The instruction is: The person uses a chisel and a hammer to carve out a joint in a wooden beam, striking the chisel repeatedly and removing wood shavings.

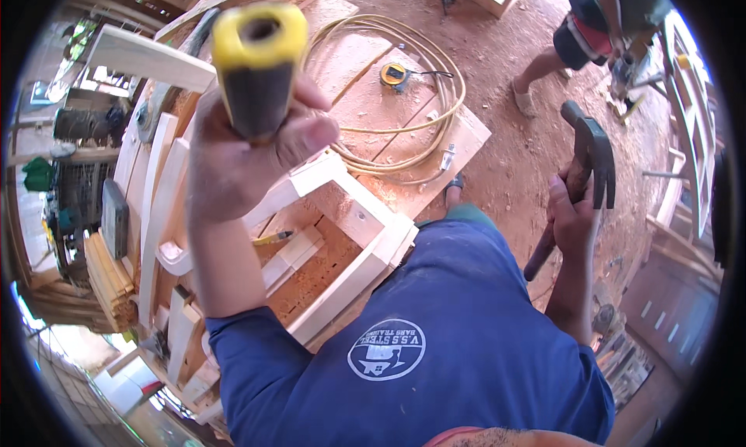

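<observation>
A round white emblem (386, 350) with lettering, upside down in this view, stands on the blue shirt (482, 315).

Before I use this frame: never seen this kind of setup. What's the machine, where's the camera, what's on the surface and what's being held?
There is no machine: these are a person's two bare hands. The single picture comes from a wide fisheye camera worn on the head, looking down, so straight edges bend near the rim and the wearer's blue shirt fills the lower part. The left hand holds up a yellow-and-black object with a hole in its end, blurred. The right hand grips a claw hammer. On the dusty wooden boards lie a yellow coil and, inside its loop, a tape measure. Nearer the wearer is a pale wooden frame. Another person is at upper right.
</observation>
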`<action>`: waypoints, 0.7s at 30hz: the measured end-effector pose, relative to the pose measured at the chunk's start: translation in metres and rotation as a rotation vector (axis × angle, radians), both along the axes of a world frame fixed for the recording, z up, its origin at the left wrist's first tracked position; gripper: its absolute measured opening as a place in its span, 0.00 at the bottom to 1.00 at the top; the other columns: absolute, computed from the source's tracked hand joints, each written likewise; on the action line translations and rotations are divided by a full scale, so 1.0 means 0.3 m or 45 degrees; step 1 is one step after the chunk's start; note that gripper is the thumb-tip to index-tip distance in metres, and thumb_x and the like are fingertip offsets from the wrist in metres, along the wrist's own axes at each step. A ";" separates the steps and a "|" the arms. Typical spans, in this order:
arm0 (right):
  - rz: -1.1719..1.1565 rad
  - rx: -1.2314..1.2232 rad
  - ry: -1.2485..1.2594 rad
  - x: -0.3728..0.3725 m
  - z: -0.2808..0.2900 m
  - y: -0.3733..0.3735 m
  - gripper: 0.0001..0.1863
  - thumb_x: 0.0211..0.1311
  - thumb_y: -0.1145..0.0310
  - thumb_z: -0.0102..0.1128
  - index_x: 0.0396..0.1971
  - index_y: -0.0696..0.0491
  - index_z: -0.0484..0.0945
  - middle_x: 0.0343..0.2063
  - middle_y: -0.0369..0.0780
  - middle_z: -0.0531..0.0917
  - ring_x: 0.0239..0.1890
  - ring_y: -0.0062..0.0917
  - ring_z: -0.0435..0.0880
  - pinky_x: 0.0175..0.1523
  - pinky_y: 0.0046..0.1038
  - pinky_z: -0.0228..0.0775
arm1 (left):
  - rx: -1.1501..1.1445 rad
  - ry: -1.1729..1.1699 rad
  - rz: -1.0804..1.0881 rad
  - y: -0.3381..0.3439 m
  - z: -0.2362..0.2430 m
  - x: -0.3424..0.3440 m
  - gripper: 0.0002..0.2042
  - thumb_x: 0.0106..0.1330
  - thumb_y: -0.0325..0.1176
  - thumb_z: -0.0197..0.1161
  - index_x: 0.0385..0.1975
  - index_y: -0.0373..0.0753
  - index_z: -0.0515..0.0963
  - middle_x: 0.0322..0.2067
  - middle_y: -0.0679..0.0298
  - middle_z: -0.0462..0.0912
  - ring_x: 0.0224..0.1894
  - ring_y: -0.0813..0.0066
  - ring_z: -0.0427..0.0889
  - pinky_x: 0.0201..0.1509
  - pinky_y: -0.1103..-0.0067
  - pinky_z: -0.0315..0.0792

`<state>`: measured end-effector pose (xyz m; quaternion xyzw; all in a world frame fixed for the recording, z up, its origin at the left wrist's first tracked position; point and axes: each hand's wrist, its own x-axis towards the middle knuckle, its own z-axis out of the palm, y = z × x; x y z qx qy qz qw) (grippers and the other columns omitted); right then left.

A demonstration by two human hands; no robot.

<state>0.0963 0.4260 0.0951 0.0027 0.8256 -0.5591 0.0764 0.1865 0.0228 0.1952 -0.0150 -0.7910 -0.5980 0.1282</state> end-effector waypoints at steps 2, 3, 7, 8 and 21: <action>0.075 -0.008 0.026 -0.021 -0.018 -0.013 0.07 0.68 0.75 0.63 0.43 0.57 0.77 0.25 0.31 0.76 0.23 0.13 0.73 0.26 0.20 0.66 | -0.256 -0.123 -0.049 -0.006 0.052 0.030 0.19 0.58 0.38 0.81 0.43 0.33 0.83 0.33 0.68 0.87 0.35 0.80 0.82 0.43 0.78 0.76; 0.118 -0.011 0.052 -0.029 -0.033 -0.023 0.06 0.68 0.75 0.63 0.42 0.56 0.77 0.26 0.31 0.76 0.23 0.13 0.74 0.26 0.20 0.67 | -0.273 -0.127 -0.028 -0.032 0.048 0.039 0.19 0.58 0.38 0.81 0.43 0.33 0.83 0.33 0.68 0.87 0.35 0.80 0.82 0.43 0.78 0.76; 0.235 -0.061 -0.004 -0.048 -0.062 -0.062 0.07 0.67 0.75 0.64 0.42 0.57 0.77 0.27 0.30 0.75 0.27 0.11 0.72 0.31 0.20 0.66 | -0.966 -1.132 -0.118 -0.261 -0.109 0.133 0.34 0.44 0.48 0.85 0.49 0.34 0.82 0.41 0.56 0.88 0.44 0.63 0.85 0.53 0.73 0.76; 0.284 -0.050 -0.050 -0.058 -0.064 -0.066 0.06 0.67 0.75 0.64 0.41 0.57 0.77 0.27 0.29 0.74 0.27 0.11 0.71 0.32 0.20 0.65 | -0.973 -1.147 -0.086 -0.311 -0.164 0.185 0.34 0.44 0.48 0.85 0.49 0.34 0.82 0.41 0.56 0.88 0.44 0.63 0.85 0.53 0.73 0.76; 0.401 -0.107 -0.042 -0.145 -0.080 -0.121 0.06 0.67 0.73 0.63 0.40 0.56 0.77 0.25 0.30 0.75 0.25 0.13 0.73 0.30 0.20 0.67 | -1.193 -0.903 0.865 -0.057 -0.252 0.359 0.37 0.37 0.47 0.87 0.48 0.38 0.78 0.43 0.51 0.83 0.49 0.50 0.83 0.55 0.61 0.76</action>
